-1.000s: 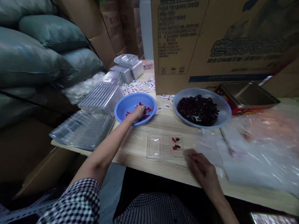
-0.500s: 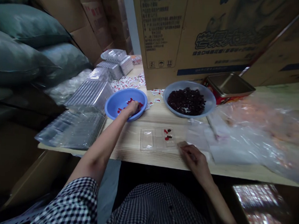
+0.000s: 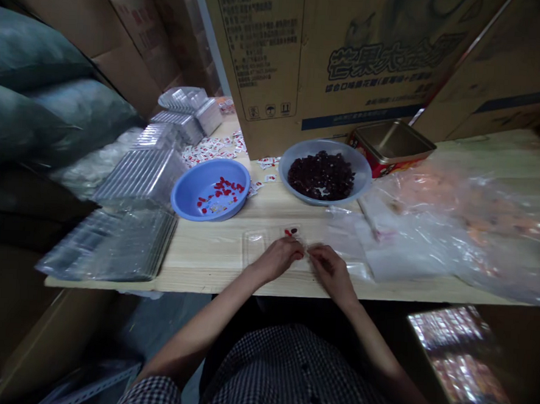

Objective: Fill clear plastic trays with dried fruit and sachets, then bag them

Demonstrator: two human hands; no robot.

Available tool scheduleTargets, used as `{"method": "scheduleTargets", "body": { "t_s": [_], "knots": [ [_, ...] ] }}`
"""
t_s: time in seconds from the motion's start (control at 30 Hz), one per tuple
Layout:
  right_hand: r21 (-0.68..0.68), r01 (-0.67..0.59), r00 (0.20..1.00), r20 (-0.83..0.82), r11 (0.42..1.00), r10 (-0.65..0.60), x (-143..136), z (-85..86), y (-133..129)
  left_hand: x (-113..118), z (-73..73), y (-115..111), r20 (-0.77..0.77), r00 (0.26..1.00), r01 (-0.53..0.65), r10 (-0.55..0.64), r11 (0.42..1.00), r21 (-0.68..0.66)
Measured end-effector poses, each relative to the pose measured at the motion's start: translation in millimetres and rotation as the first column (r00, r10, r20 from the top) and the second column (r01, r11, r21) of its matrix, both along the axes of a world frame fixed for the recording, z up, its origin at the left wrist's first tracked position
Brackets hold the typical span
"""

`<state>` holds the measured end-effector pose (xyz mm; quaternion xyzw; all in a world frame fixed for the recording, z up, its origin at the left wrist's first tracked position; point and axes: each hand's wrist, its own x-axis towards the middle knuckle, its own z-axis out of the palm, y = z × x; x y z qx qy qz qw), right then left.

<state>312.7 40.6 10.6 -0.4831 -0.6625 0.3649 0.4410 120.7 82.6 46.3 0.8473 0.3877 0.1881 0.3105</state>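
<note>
A clear plastic tray [image 3: 254, 245] lies near the front edge of the table, with small red and dark pieces [image 3: 292, 232] in its right part. My left hand [image 3: 278, 258] is over that right part, fingers closed, with a hint of red at the fingertips. Close beside it, my right hand [image 3: 333, 272] is pinched at the tray's right edge; what it holds, if anything, is hidden. Beyond the tray stand a blue bowl [image 3: 181, 198] with small red pieces in it and a pale translucent bowl [image 3: 363, 182] of dark pieces.
Stacked clear plastic trays [image 3: 134, 172] fill the table's left side. Small printed packets [image 3: 213, 150] are scattered behind the blue bowl. A large cardboard box [image 3: 278, 68] stands at the back, near an open red tin [image 3: 384, 166]. Plastic bags [image 3: 413, 253] cover the right.
My left hand has come out of the blue bowl, moving right and nearer to the tray. My right hand stays by the tray's right edge. The view has shifted slightly.
</note>
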Motion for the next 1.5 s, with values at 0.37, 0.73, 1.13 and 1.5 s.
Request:
{"method": "scheduleTargets", "body": {
  "t_s": [0.37,0.73,1.13,1.5],
  "knots": [
    [0.054,-0.103,0.969,0.23,0.993,0.088,-9,-11.9,12,-26,-8.4,1,0.006,0.997,-0.083,0.083,0.994,0.069],
    [0.049,-0.12,0.963,0.25,0.992,0.104,-14,-6.7,8,-18,-22.0,-13,-0.067,0.958,-0.268,0.28,0.953,0.141],
    [0.147,-0.111,0.922,0.386,0.983,0.046,17,13.9,22,-86,-13.5,-5,0.129,0.787,-0.613,0.604,0.788,0.053],
    [0.431,0.477,0.796,0.157,0.766,-0.584,141,130.1,83,-101,-13.6,-21,0.344,0.68,-0.729,0.647,0.645,0.227]
  ]
}}
